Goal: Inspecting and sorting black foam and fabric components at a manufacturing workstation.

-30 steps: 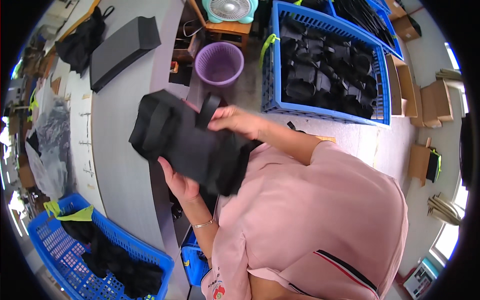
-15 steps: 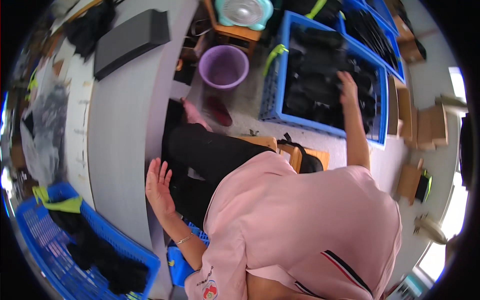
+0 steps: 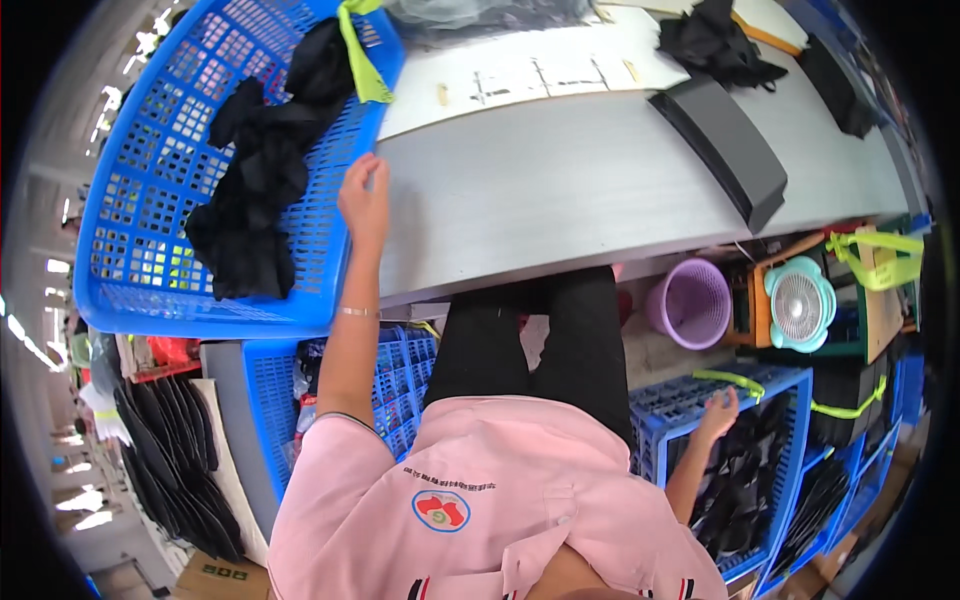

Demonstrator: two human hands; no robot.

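Observation:
My left hand [image 3: 364, 205] is at the right rim of a large blue plastic basket [image 3: 215, 318], fingers loosely bent with a gap by the thumb and nothing visible in them. I cannot tell whether it touches the rim. Black fabric pieces [image 3: 255, 190] lie in that basket, and a yellow-green strap [image 3: 366, 60] hangs over its edge. On my right, my right hand [image 3: 716, 415] hovers by a blue crate [image 3: 790, 460] of black pieces [image 3: 735, 500]. Its fingers are slightly curled and apart, holding nothing visible.
A grey table [image 3: 520, 190] stretches across in front of me, bearing a dark grey angular block [image 3: 722, 150] and a black cloth bundle [image 3: 715, 45]. A purple bin [image 3: 690, 303] and a turquoise fan [image 3: 800, 303] are at the right. Another blue basket [image 3: 270, 400] stands below the left one.
My body and view have turned left toward the table. My left hand has come to the blue basket's rim; my right hand has risen from over the crate's contents to near its edge.

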